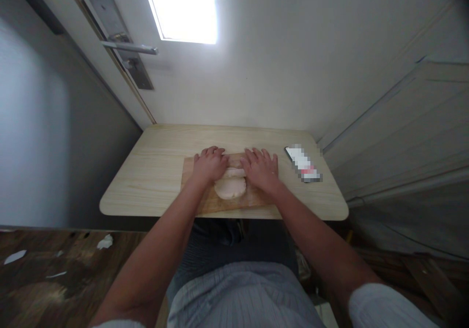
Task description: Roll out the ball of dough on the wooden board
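Note:
A flattened, roundish piece of pale dough [230, 190] lies on a wooden board [212, 205]. Across its far edge runs a pale cylinder [234, 173] that looks like a rolling pin; its ends are hidden under my hands. My left hand [212, 163] rests palm down over the left end, fingers stretched forward and slightly bent. On the other end lies my right hand [261, 167], also palm down, its fingers spread and pointing away from me. Neither hand's fingers are wrapped round the cylinder as far as I can see.
The board sits on a light wood table [146, 172] with rounded corners, against a white door with a metal handle [132, 48]. A phone [303, 164], partly blurred, lies on the table to the right. Paper scraps [105, 241] litter the floor at lower left.

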{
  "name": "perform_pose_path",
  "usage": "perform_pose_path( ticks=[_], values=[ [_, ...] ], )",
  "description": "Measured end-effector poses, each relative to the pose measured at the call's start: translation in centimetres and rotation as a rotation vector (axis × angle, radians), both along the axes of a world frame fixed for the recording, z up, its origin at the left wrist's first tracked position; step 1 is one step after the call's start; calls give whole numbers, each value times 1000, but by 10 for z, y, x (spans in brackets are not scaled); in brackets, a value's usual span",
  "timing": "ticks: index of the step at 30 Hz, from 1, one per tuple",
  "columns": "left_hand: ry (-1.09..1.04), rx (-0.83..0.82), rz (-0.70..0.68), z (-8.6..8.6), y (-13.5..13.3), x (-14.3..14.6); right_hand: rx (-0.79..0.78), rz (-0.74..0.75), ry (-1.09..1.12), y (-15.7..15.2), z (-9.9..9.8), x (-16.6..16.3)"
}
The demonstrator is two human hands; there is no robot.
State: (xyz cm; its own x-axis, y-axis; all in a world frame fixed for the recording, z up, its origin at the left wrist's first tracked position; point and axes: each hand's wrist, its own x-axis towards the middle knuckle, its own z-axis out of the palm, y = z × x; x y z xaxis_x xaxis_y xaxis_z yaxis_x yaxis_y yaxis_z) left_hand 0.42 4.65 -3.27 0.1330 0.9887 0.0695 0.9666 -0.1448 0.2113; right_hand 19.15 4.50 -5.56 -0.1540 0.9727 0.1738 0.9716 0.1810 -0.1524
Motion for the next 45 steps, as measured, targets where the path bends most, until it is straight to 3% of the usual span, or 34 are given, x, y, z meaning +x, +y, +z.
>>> perform_pose_path(
  ticks=[12,22,36,45],
  values=[
    [12,67,26,-4,3,-1,-13,-33,15,6,0,-3],
    [11,147,15,-7,-24,4,77,-20,26,-23,1,0],
    [0,258,4,-9,-63,8,74,-31,32,-65,5,4],
    [3,275,-6,-9,-91,11,213,52,62,-91,-5,15]
  ],
)
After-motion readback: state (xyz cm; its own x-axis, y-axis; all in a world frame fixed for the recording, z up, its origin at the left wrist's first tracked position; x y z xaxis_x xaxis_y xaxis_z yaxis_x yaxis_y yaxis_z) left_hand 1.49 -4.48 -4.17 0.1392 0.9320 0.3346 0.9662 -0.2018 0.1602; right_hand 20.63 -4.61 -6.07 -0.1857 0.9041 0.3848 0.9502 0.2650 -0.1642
